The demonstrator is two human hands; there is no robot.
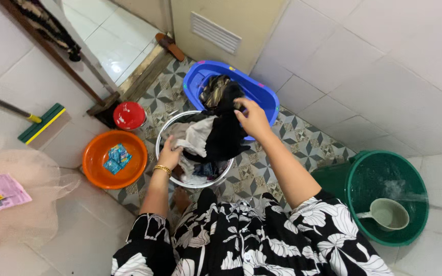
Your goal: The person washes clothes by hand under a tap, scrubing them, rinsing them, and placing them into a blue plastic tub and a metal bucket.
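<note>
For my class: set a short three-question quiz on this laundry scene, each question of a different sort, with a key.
1. True or false: the right hand grips a dark garment above the metal basin.
2. Which tub holds small blue sachets? A) the blue tub B) the orange basin C) the green bucket
3. Fill in: the left hand holds a ___ coloured cloth.

Key: 1 true; 2 B; 3 white.

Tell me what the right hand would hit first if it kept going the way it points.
Probably the blue tub: the right hand, gripping the black garment, points toward it. Depth is unclear.
</note>
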